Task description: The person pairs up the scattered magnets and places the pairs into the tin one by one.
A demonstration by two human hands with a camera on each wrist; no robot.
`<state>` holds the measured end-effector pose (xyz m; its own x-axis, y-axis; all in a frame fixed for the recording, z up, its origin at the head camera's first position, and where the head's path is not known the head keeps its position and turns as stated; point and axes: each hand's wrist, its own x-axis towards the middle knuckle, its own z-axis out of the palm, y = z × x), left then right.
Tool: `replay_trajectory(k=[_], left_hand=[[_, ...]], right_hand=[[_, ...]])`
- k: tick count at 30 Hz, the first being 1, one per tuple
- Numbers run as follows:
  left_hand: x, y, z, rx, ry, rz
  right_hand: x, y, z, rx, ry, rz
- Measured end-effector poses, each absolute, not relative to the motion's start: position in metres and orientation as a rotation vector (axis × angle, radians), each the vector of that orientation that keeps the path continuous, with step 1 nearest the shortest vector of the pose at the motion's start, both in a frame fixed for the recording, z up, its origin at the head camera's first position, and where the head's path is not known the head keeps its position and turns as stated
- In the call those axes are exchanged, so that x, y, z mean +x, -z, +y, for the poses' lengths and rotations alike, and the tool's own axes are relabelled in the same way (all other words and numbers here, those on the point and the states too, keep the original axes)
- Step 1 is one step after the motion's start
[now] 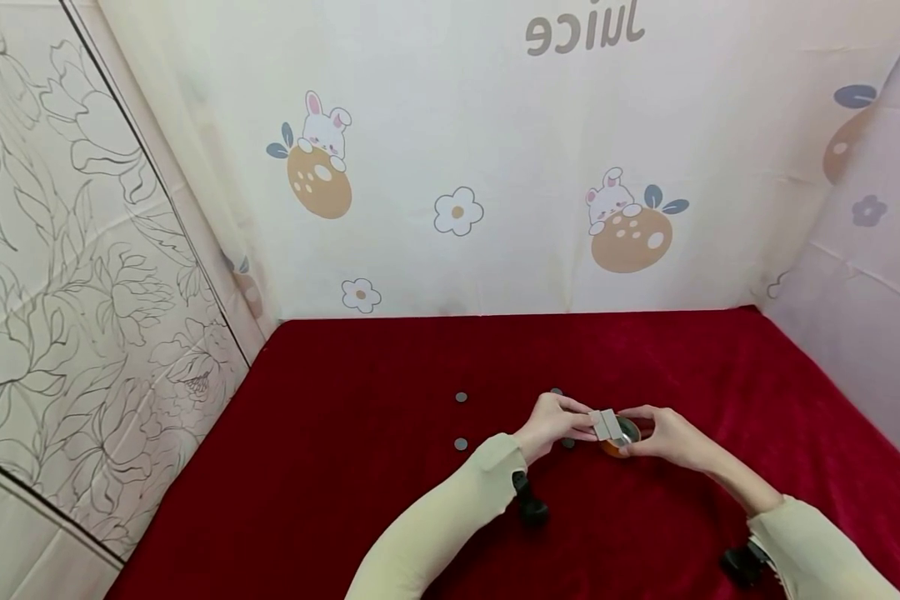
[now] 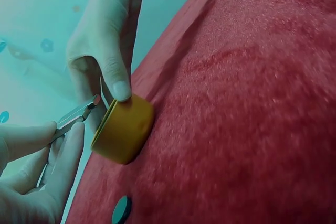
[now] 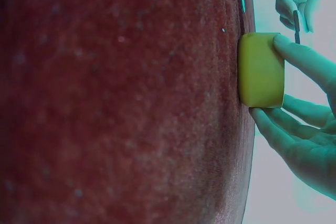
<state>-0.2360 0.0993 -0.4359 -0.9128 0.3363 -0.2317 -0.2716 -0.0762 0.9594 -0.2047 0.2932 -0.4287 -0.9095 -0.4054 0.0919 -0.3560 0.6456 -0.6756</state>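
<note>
My left hand [image 1: 553, 423] pinches a flat grey piece [image 1: 606, 425] between thumb and fingers. It looks like two square plates side by side, and from the edge in the left wrist view it is thin and metallic. Just to its right, my right hand [image 1: 667, 437] grips a short round container [image 2: 126, 132], thumb on one side and fingers on the other. The container is yellow-orange outside with a shiny inside, and it sits on the red cloth. From the head view, the grey piece overlaps the container's left rim; what lies inside is mostly hidden.
Two small grey discs lie left of my hands, a far disc [image 1: 461, 397] and a nearer disc [image 1: 461, 444]. Another disc [image 1: 567, 443] shows beneath my left fingers, and one [image 1: 557, 391] behind them. A red velvet cloth [image 1: 330, 467] covers the table, with a printed curtain [image 1: 495, 275] behind.
</note>
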Motion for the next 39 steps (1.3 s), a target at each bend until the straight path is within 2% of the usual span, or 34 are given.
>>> replay_trajectory(k=[18, 26, 39], left_hand=[[-0.230, 0.438, 0.119, 0.101, -1.977, 1.993], [-0.234, 0.443, 0.118, 0.121, -1.831, 2.228], [-0.233, 0.451, 0.111, 0.155, -1.894, 2.089]], right_hand=[[-0.205, 0.428, 0.293, -0.629, 1.143, 2.784], [-0.204, 0.429, 0.294, -0.716, 1.137, 2.778], [-0.203, 0.429, 0.291, -0.697, 1.159, 2.754]])
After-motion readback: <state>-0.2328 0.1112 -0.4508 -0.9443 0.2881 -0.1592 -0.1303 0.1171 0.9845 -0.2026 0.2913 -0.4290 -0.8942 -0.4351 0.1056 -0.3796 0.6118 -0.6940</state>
